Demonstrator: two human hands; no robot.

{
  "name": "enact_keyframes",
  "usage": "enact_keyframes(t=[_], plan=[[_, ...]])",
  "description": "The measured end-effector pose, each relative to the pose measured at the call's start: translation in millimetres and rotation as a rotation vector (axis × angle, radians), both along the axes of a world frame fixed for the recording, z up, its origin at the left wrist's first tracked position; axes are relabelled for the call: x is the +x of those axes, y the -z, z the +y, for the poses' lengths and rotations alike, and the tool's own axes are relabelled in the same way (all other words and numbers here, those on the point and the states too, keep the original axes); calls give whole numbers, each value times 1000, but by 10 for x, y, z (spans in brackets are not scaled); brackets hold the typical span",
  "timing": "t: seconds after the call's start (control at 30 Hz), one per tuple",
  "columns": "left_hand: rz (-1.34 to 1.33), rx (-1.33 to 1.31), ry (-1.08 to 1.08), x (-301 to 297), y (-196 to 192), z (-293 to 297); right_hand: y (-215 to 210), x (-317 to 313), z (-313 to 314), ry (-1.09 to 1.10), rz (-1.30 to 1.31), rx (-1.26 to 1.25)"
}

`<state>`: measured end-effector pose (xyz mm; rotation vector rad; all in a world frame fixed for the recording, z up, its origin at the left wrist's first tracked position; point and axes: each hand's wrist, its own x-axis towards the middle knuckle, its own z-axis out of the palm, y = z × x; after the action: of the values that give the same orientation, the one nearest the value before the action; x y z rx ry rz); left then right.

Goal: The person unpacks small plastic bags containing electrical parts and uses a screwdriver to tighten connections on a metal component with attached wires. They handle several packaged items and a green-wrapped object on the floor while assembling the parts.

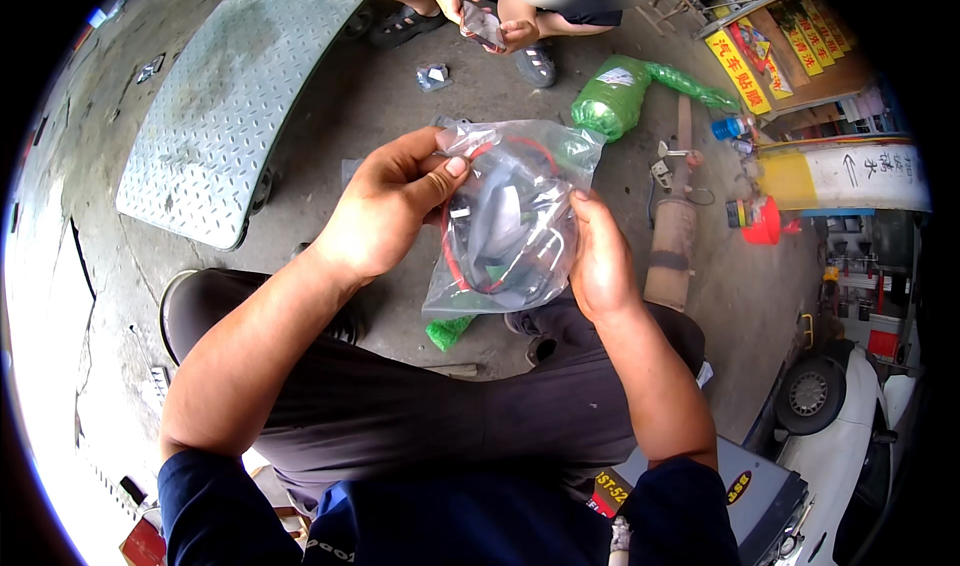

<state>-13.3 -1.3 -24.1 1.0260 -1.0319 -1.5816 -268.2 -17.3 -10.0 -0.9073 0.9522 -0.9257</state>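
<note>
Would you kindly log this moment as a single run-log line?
left hand: grips clear plastic bag at top edge | right hand: holds bag's right side | bag: red wires, grey part inside | nearby: green bag on ground

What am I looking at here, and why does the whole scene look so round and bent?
There is no machine here. A person wears a wide fisheye camera on the head, looking down, which bends straight edges near the rim. The two forearms rising from the bottom are that person's own. The left hand and the right hand both grip a clear plastic bag holding a grey part and red wires. Below lie the wearer's dark trousers and a concrete floor. On it are a metal tread plate, a green wrapped bundle and a tan cylinder. At the top, another person's hands hold a small dark object.
</note>
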Motion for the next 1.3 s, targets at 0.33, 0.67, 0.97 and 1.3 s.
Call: enact_keyframes(t=[0.33,0.67,0.97,1.3], plan=[[-45,76,-123,-41,-116,34,158,-89,-24,-21,96,-184],[-7,83,-109,-44,-106,45,165,-102,-25,-11,166,-260],[79,40,-23,-17,-76,64,223,-107,-44,127,58,-118],[-7,-40,1,-86,-121,109,-43,-16,-39,27,19,-19]])
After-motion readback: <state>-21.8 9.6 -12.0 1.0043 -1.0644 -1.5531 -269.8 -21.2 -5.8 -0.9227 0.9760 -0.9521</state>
